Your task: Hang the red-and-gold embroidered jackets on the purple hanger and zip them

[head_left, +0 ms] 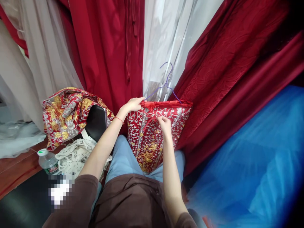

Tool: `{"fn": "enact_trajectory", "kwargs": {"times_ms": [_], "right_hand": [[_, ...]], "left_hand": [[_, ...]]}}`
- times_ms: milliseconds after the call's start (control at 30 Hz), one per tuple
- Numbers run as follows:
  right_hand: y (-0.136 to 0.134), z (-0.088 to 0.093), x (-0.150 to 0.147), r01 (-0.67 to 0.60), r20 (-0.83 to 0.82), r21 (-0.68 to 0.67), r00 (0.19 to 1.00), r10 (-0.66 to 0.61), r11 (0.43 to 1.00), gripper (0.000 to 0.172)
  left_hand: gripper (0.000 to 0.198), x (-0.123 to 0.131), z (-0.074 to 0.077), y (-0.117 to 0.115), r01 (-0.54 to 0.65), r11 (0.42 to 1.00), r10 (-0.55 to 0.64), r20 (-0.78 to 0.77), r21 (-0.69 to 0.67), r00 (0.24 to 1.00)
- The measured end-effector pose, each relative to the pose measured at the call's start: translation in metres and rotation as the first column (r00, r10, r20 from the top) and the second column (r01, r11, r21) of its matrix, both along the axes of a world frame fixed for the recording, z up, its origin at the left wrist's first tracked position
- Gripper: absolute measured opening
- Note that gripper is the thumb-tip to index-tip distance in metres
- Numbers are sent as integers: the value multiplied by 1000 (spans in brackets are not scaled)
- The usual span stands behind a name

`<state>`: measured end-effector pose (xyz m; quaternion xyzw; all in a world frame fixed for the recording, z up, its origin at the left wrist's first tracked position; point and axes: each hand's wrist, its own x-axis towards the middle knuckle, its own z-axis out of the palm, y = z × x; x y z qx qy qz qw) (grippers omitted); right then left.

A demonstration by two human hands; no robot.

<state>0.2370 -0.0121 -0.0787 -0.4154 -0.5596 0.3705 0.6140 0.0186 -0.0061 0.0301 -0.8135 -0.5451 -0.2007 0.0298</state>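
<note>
In front of my lap hangs a red embroidered skirt (pixel 152 148) with silver scrollwork and gold patterns. A plain red waistband runs along its top, and a purple wire hanger (pixel 167 83) rises out of it. My left hand (pixel 135 104) is closed on the waistband's left corner, beside the hanger's lower left end. From that corner a thin red tie (pixel 149 120) loops across the front of the skirt. My right hand (pixel 164 123) pinches this tie at the middle of the skirt, its fingers pressed together.
Red gowns (pixel 106 47) and white garments (pixel 159 38) hang ahead, with blue tulle (pixel 249 164) at the right. At left, another embroidered garment (pixel 64 114) drapes over a black chair back (pixel 96 122), near a dotted cloth (pixel 76 155) and a water bottle (pixel 48 161).
</note>
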Motion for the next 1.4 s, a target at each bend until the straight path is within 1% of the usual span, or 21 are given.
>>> {"fn": "enact_trajectory", "kwargs": {"times_ms": [67,100,167,200,233,267,300,367,433,467,533,600,700,800,867,967,1067,1133,1233,1300,1400], "right_hand": [[3,-16,22,235,108,58,965,-240,970,29],[3,-25,33,319,146,58,935,-324,946,28],[1,-43,51,432,204,31,880,-428,902,26],[-2,-52,58,461,223,16,863,-452,887,25],[-5,-61,63,465,232,4,861,-453,885,25],[-10,-69,65,435,228,-5,877,-422,900,27],[-15,-77,65,371,210,-10,909,-361,929,31],[-24,-87,57,174,139,4,975,-173,985,41],[-30,-90,43,-10,70,37,997,7,999,44],[-31,-88,35,-60,46,54,997,58,997,42],[-28,-77,16,-95,28,98,995,93,991,38],[-19,-59,-2,-106,49,159,994,100,982,36],[-4,-26,-29,-144,88,240,988,126,960,34],[6,1,-54,-120,66,251,992,107,961,29],[9,12,-67,-64,63,231,997,50,971,24],[7,21,-80,75,119,214,988,-103,974,17],[0,26,-86,176,203,201,955,-217,964,18],[-7,29,-89,245,257,206,921,-294,947,21],[-15,34,-93,348,319,244,853,-414,905,17],[-17,36,-94,365,330,249,839,-433,897,15],[-14,36,-92,322,293,224,878,-379,920,19]], "left_hand": [[64,-1,0,0,2,1000,-2,28,-9,1000],[66,-1,0,0,-3,1000,4,39,-14,999],[70,-2,-1,0,-24,999,26,50,-21,998],[71,-1,-1,0,-35,999,36,52,-19,998],[72,-1,-1,0,-42,999,43,50,-15,998],[71,0,0,-1,-47,999,47,46,-9,998],[69,1,0,-1,-52,999,52,40,-2,998],[63,3,0,-3,-62,998,62,21,11,998],[57,5,-1,-4,-65,997,65,1,33,998],[56,6,-2,-4,-57,997,57,-8,50,998],[56,6,-4,-4,-40,995,42,-19,86,999],[55,6,-7,-4,-32,993,34,-19,113,999],[48,7,-9,-4,-39,990,39,-1,136,999],[47,11,-10,-4,-70,986,68,15,154,998],[47,13,-11,-5,-95,982,94,13,166,995],[42,15,-13,-6,-104,978,106,1,182,994],[38,15,-15,-6,-98,976,104,-19,196,994],[38,15,-16,-5,-104,974,111,-27,202,993],[38,16,-16,-4,-126,970,135,-29,208,990],[39,18,-15,-5,-140,967,151,-35,212,988],[41,21,-14,-8,-159,964,172,-40,214,984]]}}
